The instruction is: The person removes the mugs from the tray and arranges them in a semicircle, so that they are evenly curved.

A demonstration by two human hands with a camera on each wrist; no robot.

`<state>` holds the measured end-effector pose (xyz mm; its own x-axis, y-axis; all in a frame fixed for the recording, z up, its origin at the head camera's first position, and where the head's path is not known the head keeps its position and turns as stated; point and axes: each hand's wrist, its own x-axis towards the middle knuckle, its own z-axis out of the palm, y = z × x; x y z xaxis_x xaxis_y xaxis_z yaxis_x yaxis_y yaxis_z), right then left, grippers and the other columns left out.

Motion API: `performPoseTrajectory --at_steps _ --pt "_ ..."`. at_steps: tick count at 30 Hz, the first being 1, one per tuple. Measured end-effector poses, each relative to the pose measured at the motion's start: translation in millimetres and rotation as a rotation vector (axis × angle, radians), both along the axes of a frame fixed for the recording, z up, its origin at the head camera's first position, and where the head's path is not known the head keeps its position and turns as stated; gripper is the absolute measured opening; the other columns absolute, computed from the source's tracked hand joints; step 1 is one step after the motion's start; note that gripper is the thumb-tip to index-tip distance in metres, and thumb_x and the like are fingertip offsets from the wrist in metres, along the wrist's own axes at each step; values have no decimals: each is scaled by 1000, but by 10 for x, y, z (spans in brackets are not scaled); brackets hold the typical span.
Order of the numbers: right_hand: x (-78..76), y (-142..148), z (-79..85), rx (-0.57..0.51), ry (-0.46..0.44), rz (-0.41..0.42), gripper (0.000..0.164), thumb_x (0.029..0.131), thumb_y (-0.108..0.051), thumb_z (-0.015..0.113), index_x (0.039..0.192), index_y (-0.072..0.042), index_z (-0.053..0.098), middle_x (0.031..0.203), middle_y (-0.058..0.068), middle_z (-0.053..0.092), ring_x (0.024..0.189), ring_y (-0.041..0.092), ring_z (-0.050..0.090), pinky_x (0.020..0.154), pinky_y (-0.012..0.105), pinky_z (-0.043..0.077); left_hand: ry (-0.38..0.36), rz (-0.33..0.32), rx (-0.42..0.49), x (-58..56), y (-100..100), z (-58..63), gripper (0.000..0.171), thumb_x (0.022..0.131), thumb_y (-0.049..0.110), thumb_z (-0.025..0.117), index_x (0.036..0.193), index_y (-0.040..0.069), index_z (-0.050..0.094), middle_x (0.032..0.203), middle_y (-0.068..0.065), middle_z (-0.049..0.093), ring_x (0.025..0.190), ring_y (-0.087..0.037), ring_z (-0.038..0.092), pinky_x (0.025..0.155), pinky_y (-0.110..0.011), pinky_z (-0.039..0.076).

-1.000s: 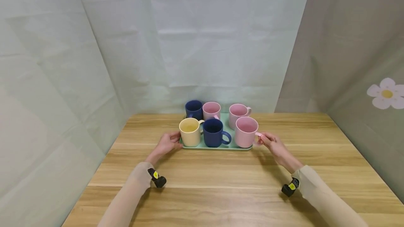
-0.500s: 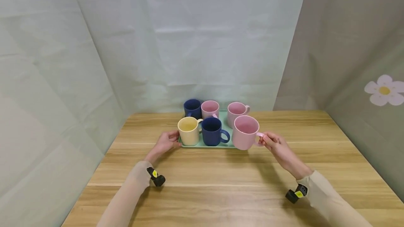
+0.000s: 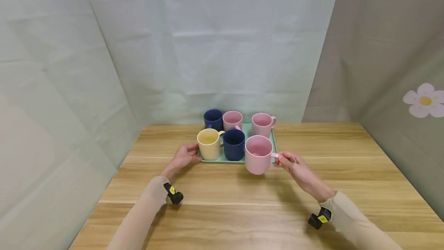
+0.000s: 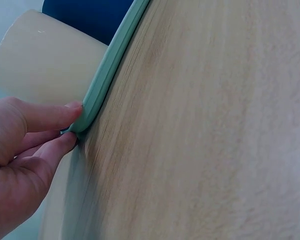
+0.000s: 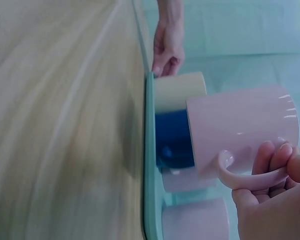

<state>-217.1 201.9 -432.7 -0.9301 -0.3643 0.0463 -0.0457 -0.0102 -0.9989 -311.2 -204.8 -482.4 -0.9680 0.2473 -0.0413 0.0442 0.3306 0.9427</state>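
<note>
My right hand [image 3: 296,171] pinches the handle of a pink mug [image 3: 257,160], lifted in front of the green tray [image 3: 222,161]. The right wrist view shows the mug's handle [image 5: 250,180] between thumb and fingers. At the tray's front left corner, my left hand [image 3: 184,156] pinches the rim [image 4: 92,102], thumb and fingers on either side of it. Beside that hand a yellow mug [image 3: 209,149] stands on the tray, with a blue mug [image 3: 233,150] right of it. The lifted mug hides the blue mug's handle.
Along the tray's back stand another blue mug [image 3: 212,118], a pink mug [image 3: 231,119] and a second pink mug [image 3: 261,124] at the right. The wooden table [image 3: 222,219] extends in front. A pale curtain [image 3: 222,49] hangs behind.
The pink mug at the tray's front right has been lifted off by my right hand, then moved left and toward me. The left hand has stayed at the tray corner.
</note>
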Motion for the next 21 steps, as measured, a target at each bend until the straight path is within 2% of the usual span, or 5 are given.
performPoseTrajectory --at_steps 5,16,21 --pt "14 -146 -67 -24 -6 72 18 102 -18 47 92 -18 61 82 -11 54 88 5 56 90 19 49 4 -14 -14 -14 16 -12 66 80 -14 64 138 -21 33 144 -37 34 132 -46 40 107 -44 42" --pt "41 -438 -124 -3 -32 140 20 101 -19 49 86 -20 61 81 -10 56 86 7 53 89 29 45 11 -31 -7 -6 12 8 65 79 -16 61 137 -23 32 143 -39 33 133 -48 38 108 -46 40" --pt "45 -555 -196 -1 -18 185 18 101 -16 49 87 -17 61 82 -10 57 86 6 53 88 27 46 14 -41 -36 -29 -3 11 65 79 -14 63 137 -23 32 143 -39 32 133 -47 38 109 -46 39"
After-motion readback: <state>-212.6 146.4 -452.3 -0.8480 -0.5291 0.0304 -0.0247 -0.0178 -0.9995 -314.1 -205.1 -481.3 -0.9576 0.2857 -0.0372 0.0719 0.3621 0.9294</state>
